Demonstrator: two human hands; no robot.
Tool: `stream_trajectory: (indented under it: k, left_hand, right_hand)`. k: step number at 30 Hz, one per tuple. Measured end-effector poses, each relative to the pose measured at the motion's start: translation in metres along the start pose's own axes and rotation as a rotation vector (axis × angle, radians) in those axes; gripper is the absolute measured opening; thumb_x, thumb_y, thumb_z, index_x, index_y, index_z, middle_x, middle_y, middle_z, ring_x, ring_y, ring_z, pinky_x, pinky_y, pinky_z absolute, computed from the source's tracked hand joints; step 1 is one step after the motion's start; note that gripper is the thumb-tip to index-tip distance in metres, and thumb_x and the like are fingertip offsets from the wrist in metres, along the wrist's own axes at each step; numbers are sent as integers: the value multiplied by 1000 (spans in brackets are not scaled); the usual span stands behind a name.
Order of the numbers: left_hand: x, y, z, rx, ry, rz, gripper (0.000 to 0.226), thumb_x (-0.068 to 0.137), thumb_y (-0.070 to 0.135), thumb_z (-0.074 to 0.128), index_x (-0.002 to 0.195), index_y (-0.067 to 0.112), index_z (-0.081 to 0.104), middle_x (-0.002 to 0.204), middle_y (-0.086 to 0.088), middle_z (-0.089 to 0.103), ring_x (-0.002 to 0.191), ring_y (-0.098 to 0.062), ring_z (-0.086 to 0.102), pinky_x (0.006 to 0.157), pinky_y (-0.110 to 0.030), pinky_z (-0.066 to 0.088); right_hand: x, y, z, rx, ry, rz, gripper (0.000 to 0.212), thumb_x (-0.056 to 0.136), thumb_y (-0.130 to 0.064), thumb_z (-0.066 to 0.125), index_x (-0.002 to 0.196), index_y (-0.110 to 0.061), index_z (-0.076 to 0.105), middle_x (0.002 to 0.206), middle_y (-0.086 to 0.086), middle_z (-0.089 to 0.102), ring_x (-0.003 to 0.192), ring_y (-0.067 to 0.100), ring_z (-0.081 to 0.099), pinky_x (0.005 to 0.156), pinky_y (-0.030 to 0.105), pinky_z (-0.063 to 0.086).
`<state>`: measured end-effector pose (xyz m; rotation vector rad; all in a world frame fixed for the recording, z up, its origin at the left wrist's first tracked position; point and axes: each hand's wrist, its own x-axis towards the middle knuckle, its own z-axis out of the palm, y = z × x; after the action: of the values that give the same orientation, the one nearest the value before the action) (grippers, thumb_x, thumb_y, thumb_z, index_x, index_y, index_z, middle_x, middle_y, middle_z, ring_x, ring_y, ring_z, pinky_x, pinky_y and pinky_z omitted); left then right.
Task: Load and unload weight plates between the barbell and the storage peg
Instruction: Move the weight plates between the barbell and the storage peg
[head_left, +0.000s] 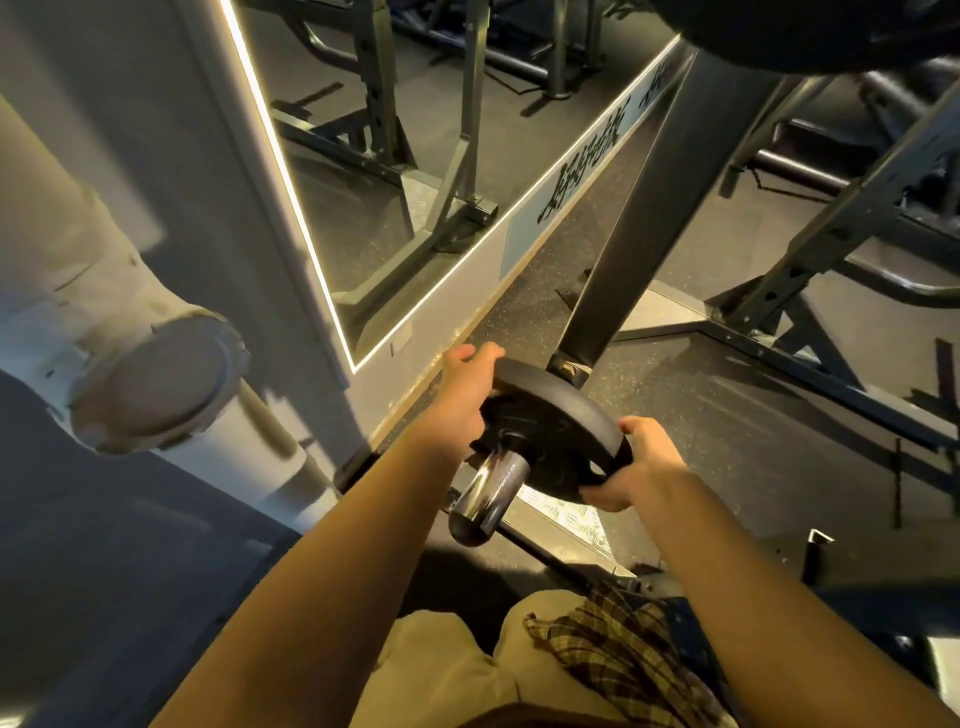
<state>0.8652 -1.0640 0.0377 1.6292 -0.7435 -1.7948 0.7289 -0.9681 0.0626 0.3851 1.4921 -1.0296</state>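
Note:
A small black weight plate (558, 426) sits on a chrome storage peg (491, 493) that sticks out toward me from the rack's dark slanted upright (639, 218). My left hand (465, 395) holds the plate's upper left rim, thumb over the top edge. My right hand (636, 465) grips the lower right rim, fingers curled round it. The peg's free end shows in front of the plate. A large dark plate (810, 31) fills the top right corner.
A mirror with a lit edge (374, 156) stands on the wall to the left, with a white pipe (156, 374) beside it. Black rack frames (841, 228) stand on the rubber floor at right. My knees and a plaid cloth (613, 654) are below.

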Motion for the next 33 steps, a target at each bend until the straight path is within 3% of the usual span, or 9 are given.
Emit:
stream_trajectory:
  k: [5, 8, 11, 14, 17, 22, 25, 27, 33]
  left_hand:
    - [5, 3, -19, -36, -38, -52, 41, 92, 29, 54, 130, 14, 50, 118, -8, 55, 85, -22, 57, 66, -37, 52]
    - [7, 4, -9, -60, -9, -72, 42, 88, 31, 58, 127, 16, 50, 123, -16, 55, 101, -30, 55, 92, -47, 47]
    - [2, -1, 5, 82, -11, 51, 43, 91, 37, 58, 128, 22, 42, 126, -14, 48, 103, -27, 54, 90, -39, 49]
    - [-10, -7, 30, 330, 21, 173, 41, 90, 44, 59, 123, 38, 35, 151, -11, 10, 136, -39, 29, 107, -48, 40]
    - [-13, -5, 49, 464, 41, 216, 44, 95, 38, 56, 133, 35, 34, 156, -12, -23, 146, -42, -5, 116, -46, 25]
    - [13, 2, 41, 399, 53, 127, 51, 90, 46, 57, 133, 32, 33, 153, -13, 9, 136, -41, 27, 109, -50, 35]
    - [30, 13, 32, 142, 18, 10, 58, 89, 42, 60, 138, 24, 34, 118, -8, 47, 103, -27, 48, 92, -41, 41]
    - [37, 17, 29, 31, 33, -48, 51, 91, 36, 60, 135, 21, 40, 99, -6, 48, 93, -27, 45, 88, -43, 38]
    - [36, 15, 27, -18, 32, -29, 50, 92, 36, 61, 134, 22, 39, 113, -10, 44, 111, -35, 44, 100, -48, 37]
  right_hand:
    - [2, -19, 8, -104, 34, -23, 47, 85, -25, 61, 127, -13, 44, 130, 16, 40, 133, 42, 29, 108, 52, 30]
    - [-5, -15, 7, -105, 27, -35, 38, 85, -26, 61, 118, -12, 48, 109, 16, 46, 103, 42, 43, 95, 50, 39]
    - [14, -8, -5, -4, 23, -14, 27, 86, -23, 57, 109, -9, 51, 102, 18, 51, 84, 42, 47, 89, 49, 43]
    - [37, 15, -13, 54, -24, -58, 34, 93, -27, 39, 114, -5, 54, 94, 15, 53, 128, 41, 45, 98, 50, 41]
    - [58, 23, -17, 140, -42, -106, 53, 96, -33, 31, 144, -12, 41, 98, 12, 55, 129, 34, 47, 103, 50, 38]
    - [41, -8, -12, 91, 25, 53, 44, 80, -25, 55, 123, -14, 59, 119, 18, 58, 105, 44, 56, 68, 56, 53]
    - [29, -30, -5, 104, 82, 21, 65, 78, -33, 63, 135, -10, 42, 140, 20, 34, 130, 46, 33, 96, 59, 39]
    - [24, -36, -1, 103, 70, 4, 61, 79, -35, 63, 132, -11, 43, 146, 20, 25, 135, 47, 21, 106, 57, 31]
    - [22, -35, -9, 29, 5, -41, 38, 89, -38, 55, 113, -10, 49, 108, 19, 46, 136, 44, 25, 107, 52, 31]
